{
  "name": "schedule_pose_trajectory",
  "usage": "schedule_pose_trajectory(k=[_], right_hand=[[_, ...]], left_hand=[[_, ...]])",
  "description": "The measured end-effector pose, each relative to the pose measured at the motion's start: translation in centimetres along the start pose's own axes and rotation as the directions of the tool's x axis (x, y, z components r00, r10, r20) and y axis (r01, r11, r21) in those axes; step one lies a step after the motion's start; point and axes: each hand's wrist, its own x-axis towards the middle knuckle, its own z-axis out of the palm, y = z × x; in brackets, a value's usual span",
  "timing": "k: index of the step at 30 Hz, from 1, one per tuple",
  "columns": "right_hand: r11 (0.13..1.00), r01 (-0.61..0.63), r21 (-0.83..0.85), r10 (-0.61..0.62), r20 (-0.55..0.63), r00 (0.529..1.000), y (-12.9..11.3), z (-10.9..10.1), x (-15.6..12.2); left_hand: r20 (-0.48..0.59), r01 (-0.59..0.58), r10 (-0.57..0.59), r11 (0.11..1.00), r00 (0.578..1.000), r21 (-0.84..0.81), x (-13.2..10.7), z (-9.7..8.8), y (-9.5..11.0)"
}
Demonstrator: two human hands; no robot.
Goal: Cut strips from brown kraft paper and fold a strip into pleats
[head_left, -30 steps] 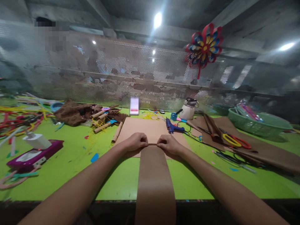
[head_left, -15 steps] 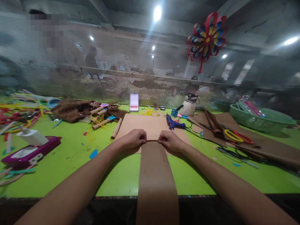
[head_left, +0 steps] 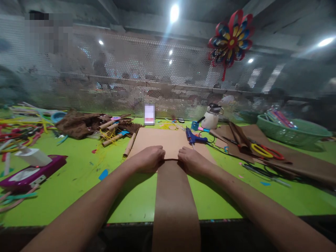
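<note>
A long strip of brown paper [head_left: 175, 199] runs from the middle of the table down over its front edge. My left hand [head_left: 152, 158] is closed on the left corner of the strip's far end. On the right corner, my right hand [head_left: 193, 160] pinches the paper in the same way. Between the hands the far edge looks dark and slightly raised, perhaps folded over. Both hands rest over a tan board [head_left: 162, 138] lying flat on the table. Curled fingers hide the corners of the strip.
A blue glue gun [head_left: 195, 137] lies at the board's right. Beyond are scissors [head_left: 266, 152], brown paper sheets and a green basket [head_left: 294, 133]. Left lie paper rolls [head_left: 112, 138] and a purple power strip [head_left: 34, 175]. A phone [head_left: 149, 114] stands at the back near a white jug [head_left: 210, 117].
My fingers have curled further over the strip's far edge, which now looks darker and more bowed. Both hands stay in nearly the same place; the camera has shifted slightly.
</note>
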Motion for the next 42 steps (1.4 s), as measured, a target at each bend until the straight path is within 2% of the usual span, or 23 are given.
schedule_pose_trajectory(k=[3, 5, 10, 14, 17, 21, 27, 30, 36, 42], right_hand=[[0.997, 0.019, -0.076, -0.019, 0.007, 1.000, -0.4, -0.2, -0.1], [0.995, 0.024, -0.094, -0.023, 0.012, 1.000, -0.7, -0.4, -0.1], [0.992, 0.022, -0.121, -0.019, 0.022, 1.000, -1.4, -0.6, -0.2], [0.991, 0.004, -0.132, 0.001, 0.039, 0.999, -1.1, -0.5, -0.1], [0.995, -0.029, -0.097, 0.035, 0.062, 0.997, -0.7, -0.9, 0.4], [0.996, -0.078, 0.038, 0.075, 0.078, 0.994, -0.8, -1.4, 1.5], [0.980, -0.132, 0.151, 0.122, 0.072, 0.990, -1.3, -0.9, 2.5], [0.985, -0.127, 0.119, 0.122, 0.050, 0.991, -1.2, -0.5, 2.5], [0.997, -0.026, -0.073, 0.029, 0.035, 0.999, -1.0, 0.3, 2.4], [0.992, 0.025, -0.124, -0.015, 0.079, 0.997, -0.7, 0.0, 1.6]], left_hand=[[-0.005, -0.028, 0.029, 0.991, 1.000, 0.131, 0.1, 0.0, 0.4], [-0.007, -0.028, 0.030, 0.986, 1.000, 0.161, 0.1, 0.1, 0.4], [0.005, -0.034, 0.034, 0.989, 0.999, 0.147, 0.0, 0.1, 0.2], [-0.010, 0.008, -0.007, 0.995, 1.000, 0.100, 0.1, 0.1, 0.2], [-0.009, 0.033, -0.033, 0.998, 0.999, 0.048, 0.1, 0.0, 0.3], [-0.011, 0.067, -0.067, 0.998, 0.998, 0.010, 0.2, -0.1, 0.8], [-0.038, 0.095, -0.096, 0.995, 0.995, -0.028, 0.8, 0.5, 1.1], [-0.060, 0.056, -0.056, 0.998, 0.997, 0.006, 1.1, 0.9, 0.7], [-0.097, -0.003, 0.007, 0.999, 0.995, 0.041, 1.1, 1.7, 0.0], [-0.064, -0.012, 0.014, 1.000, 0.998, 0.019, 0.6, 1.3, -0.1]])
